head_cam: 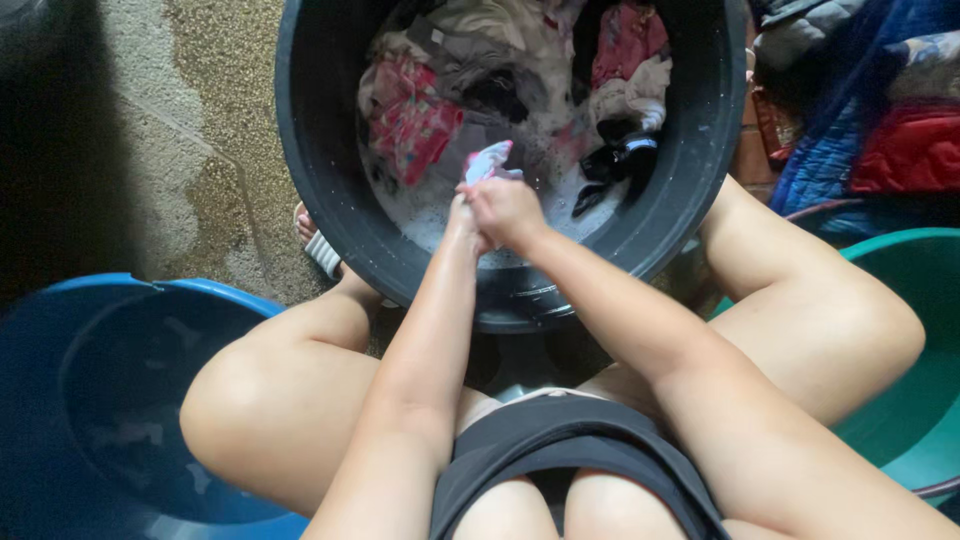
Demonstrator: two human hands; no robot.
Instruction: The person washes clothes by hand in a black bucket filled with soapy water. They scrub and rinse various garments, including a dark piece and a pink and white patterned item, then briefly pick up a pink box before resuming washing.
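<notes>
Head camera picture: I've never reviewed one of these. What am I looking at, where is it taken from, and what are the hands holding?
There is no machine here. The camera sits on a person's head and looks down at their own arms and knees. The person sits over a black tub of soapy water and soaking clothes, mostly red, white and black. The left hand and the right hand are pressed together, gripping a small white and pink cloth just above the suds. A blue tub stands at the person's left on the rough floor, a green tub at the right, with piled fabrics beyond it.
</notes>
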